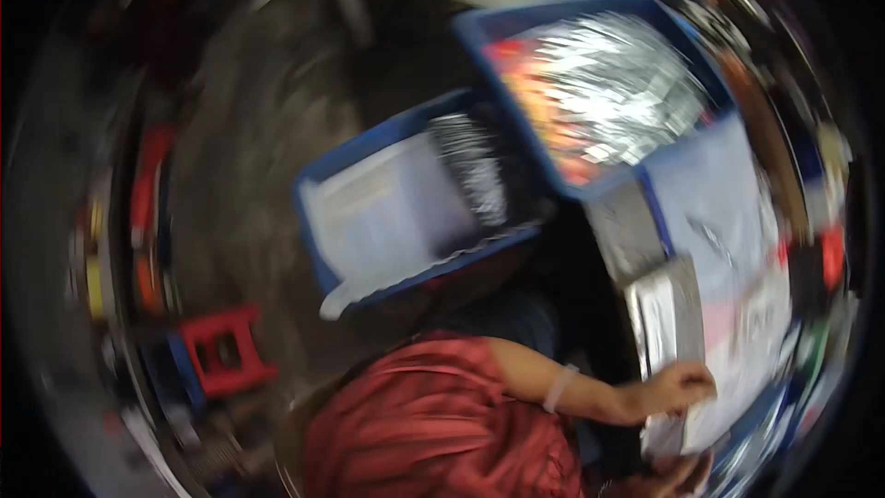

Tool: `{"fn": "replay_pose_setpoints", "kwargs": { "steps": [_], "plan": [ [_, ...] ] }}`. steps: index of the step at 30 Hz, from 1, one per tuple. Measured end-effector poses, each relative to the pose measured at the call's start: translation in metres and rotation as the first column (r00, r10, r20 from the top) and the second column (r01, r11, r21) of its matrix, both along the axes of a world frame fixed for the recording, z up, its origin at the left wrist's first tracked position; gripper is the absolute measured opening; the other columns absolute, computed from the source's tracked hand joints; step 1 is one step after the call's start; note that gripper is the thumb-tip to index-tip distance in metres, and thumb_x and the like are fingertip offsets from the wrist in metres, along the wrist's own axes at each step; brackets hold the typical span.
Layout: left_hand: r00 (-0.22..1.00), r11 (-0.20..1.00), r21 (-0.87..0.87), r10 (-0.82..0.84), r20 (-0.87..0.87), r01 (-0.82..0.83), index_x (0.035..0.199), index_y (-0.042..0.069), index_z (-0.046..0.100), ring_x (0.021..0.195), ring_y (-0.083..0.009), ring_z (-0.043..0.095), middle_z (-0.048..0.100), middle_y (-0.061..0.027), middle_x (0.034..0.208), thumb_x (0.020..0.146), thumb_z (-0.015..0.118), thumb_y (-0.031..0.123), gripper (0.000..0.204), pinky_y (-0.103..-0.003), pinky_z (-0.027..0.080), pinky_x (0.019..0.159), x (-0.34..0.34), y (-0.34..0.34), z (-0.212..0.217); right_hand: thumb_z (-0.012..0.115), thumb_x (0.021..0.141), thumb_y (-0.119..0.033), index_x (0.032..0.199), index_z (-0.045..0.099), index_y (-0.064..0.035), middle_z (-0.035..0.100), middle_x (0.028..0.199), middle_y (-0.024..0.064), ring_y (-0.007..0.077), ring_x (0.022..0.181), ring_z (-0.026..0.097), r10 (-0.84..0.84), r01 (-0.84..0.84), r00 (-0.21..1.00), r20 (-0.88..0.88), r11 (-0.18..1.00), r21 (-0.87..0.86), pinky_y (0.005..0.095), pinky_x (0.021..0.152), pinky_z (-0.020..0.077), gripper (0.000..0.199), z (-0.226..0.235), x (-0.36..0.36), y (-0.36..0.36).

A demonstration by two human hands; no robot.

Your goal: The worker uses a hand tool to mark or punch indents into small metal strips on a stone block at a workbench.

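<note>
My left hand [678, 390], with a pale band on the wrist, is over the worktable at the right. Its fingers are curled down at a white sheet or bag [671, 435]; what they pinch is too blurred to make out. Close below it, my right hand [680, 477] shows only partly at the lower edge, its fingers smeared by motion. Beyond my left hand lies a shiny silver-and-white flat packet or stack [659, 314]. White sheets [714, 194] with a blue edge cover the table farther off.
A blue crate [516, 97] at the back right holds shiny silver packets and orange-red ones. Nearer stands another blue crate [309, 221], with white sheeting and dark silver packets. A red stool [226, 350] is at the lower left. Shelved goods [147, 212] line the left.
</note>
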State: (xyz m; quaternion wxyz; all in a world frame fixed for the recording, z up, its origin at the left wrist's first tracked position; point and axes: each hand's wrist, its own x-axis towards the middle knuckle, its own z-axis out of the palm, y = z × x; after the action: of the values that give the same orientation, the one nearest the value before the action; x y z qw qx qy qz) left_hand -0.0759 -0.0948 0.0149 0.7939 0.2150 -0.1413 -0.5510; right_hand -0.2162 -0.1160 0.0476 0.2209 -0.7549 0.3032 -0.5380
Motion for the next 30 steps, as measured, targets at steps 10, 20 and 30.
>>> {"fn": "replay_pose_setpoints", "kwargs": {
  "steps": [10, 20, 30],
  "plan": [
    [0.967, 0.96, -0.124, 0.253, 0.008, -0.251, 0.083, 0.005, 0.066, 0.057, -0.0122, 0.06, 0.062, -0.0043, 0.069, 0.087, 0.06, 0.023, 0.019, -0.03, 0.049, 0.052, -0.051, -0.069, 0.074, 0.052, 0.098, -0.019, 0.103, 0.065, 0.0066, 0.064, 0.096, 0.0209, 0.0334, 0.084, 0.062, -0.5, -0.067, 0.802, -0.327, 0.468, -0.881, 0.0442, 0.073, 0.0491, 0.029, 0.162, 0.031, -0.027],
    [0.976, 0.935, -0.299, 0.213, 0.035, -0.193, 0.086, 0.007, 0.067, 0.055, -0.0117, 0.058, 0.064, -0.0021, 0.069, 0.086, 0.061, 0.022, 0.016, -0.03, 0.048, 0.052, -0.041, -0.117, 0.084, 0.055, 0.096, -0.019, 0.102, 0.064, 0.0056, 0.062, 0.091, 0.0169, 0.0279, 0.078, 0.057, -0.273, -0.139, 0.907, -0.321, 0.524, -0.84, 0.0396, 0.067, 0.0446, 0.027, 0.191, 0.091, -0.042],
    [0.954, 0.913, -0.293, 0.3, 0.009, -0.284, 0.087, 0.007, 0.068, 0.055, -0.0119, 0.058, 0.064, -0.0017, 0.068, 0.086, 0.061, 0.022, 0.016, -0.03, 0.048, 0.052, -0.046, -0.107, 0.088, 0.058, 0.095, -0.02, 0.101, 0.064, 0.0044, 0.06, 0.085, 0.0125, 0.0217, 0.07, 0.051, -0.08, -0.211, 0.931, -0.355, 0.678, -0.704, 0.0345, 0.06, 0.0395, 0.026, 0.193, 0.103, -0.023]
  ]
}}
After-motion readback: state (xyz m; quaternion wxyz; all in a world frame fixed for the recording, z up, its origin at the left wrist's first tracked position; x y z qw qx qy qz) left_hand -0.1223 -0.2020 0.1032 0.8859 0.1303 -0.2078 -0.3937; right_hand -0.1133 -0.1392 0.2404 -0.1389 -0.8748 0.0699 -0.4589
